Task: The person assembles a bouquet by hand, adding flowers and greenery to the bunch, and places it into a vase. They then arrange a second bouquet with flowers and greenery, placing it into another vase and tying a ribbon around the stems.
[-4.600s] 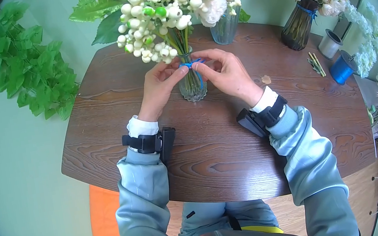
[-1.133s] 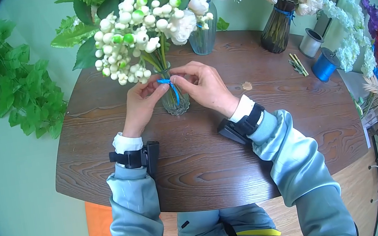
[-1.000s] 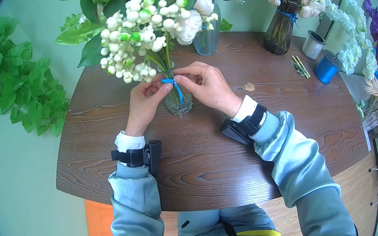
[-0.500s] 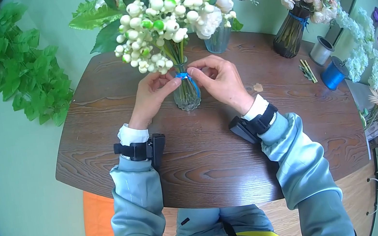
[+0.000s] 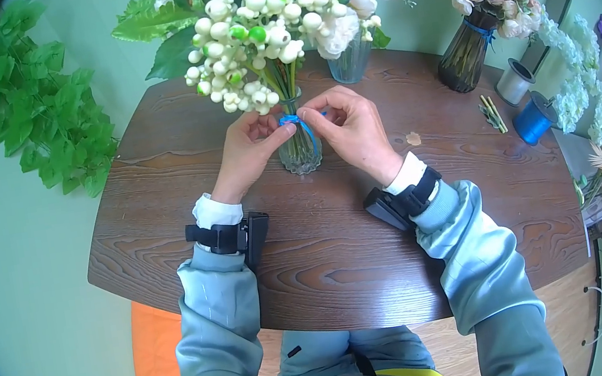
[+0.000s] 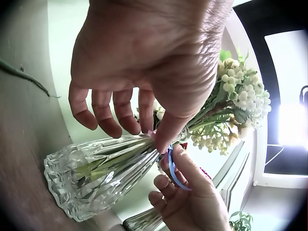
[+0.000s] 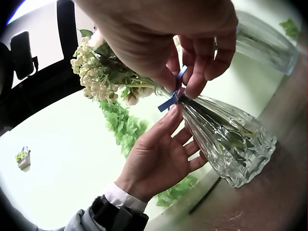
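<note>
A clear ribbed glass vase point(image 5: 301, 155) stands on the table, filled with stems under white berries point(image 5: 247, 33) and green leaves. Blue ribbon point(image 7: 168, 102) is tied round its narrow neck, one end hanging down the side. From the left, the left hand point(image 5: 246, 152) pinches the ribbon at the neck between thumb and forefinger. Opposite it, the right hand point(image 5: 357, 130) pinches the ribbon with thumb and forefinger. In the left wrist view, the thumb of the left hand point(image 6: 149, 67) lies on the neck and partly hides the knot.
Behind stand a pale blue glass vase point(image 5: 351, 61) and a dark vase point(image 5: 462, 59) with pink flowers. At the right are a white spool point(image 5: 514, 82), a blue ribbon spool point(image 5: 534, 118) and cut stems point(image 5: 492, 114) on the brown table point(image 5: 342, 252). Leafy garland point(image 5: 43, 102) hangs at the left.
Over the last second the head view has shifted, so vase and hands appear farther right. Both hands stay at the vase's neck, with only small finger movements at the ribbon.
</note>
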{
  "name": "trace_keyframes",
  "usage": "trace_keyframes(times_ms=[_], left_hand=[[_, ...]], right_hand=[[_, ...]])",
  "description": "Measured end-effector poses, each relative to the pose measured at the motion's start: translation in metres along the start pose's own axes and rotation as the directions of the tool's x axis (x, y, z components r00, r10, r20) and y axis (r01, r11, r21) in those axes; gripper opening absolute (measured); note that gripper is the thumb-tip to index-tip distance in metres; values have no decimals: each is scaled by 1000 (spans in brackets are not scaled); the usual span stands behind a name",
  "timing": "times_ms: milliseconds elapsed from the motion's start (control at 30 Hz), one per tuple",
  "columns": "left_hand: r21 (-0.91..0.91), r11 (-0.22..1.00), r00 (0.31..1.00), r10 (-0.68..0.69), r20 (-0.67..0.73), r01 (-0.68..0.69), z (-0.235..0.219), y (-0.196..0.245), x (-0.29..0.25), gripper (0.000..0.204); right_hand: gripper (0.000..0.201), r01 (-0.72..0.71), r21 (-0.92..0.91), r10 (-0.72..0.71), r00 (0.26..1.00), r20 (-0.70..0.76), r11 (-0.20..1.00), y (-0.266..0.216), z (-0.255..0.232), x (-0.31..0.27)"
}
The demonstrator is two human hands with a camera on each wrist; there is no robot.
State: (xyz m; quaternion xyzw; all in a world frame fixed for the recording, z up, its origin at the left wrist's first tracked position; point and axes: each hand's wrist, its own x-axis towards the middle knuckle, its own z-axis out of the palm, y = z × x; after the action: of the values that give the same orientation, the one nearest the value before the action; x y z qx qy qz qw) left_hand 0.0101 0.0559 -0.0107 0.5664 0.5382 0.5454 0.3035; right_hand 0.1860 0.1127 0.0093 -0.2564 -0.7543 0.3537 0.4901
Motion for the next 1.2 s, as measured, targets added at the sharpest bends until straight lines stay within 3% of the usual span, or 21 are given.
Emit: trace_keyframes(times_ms=[267, 467, 600, 667, 833, 1033, 1200], left_hand=[[-76, 997, 998, 25, 59, -21, 2, 0, 0, 36], [-109, 994, 999, 34, 28, -31, 3, 4, -1, 43], [-124, 992, 1000, 18, 20, -15, -4, 4, -2, 41], [-123, 992, 996, 37, 77, -27, -8, 7, -2, 39], [-115, 993, 997, 31, 70, -23, -6, 11, -3, 29], [-118, 992, 998, 50, 49, -44, -4, 6, 0, 17], [-137, 990, 997, 53, 55, -45, -3, 6, -1, 15]], right_hand=[[12, 32, -25, -32, 999, 11, 999, 2, 4, -2], [15, 10, 1, -10, 1000, -6, 1000, 2, 2, 1], [25, -68, 109, 57, 993, 105, 992, 5, -8, 5], [28, -99, 155, 70, 981, 183, 983, 5, -15, 8], [24, -65, -24, 69, 952, 297, 998, 2, -21, 10], [18, -145, -6, 141, 950, 279, 989, 12, -18, 10], [19, -101, 12, 94, 962, 258, 995, 6, -18, 9]])
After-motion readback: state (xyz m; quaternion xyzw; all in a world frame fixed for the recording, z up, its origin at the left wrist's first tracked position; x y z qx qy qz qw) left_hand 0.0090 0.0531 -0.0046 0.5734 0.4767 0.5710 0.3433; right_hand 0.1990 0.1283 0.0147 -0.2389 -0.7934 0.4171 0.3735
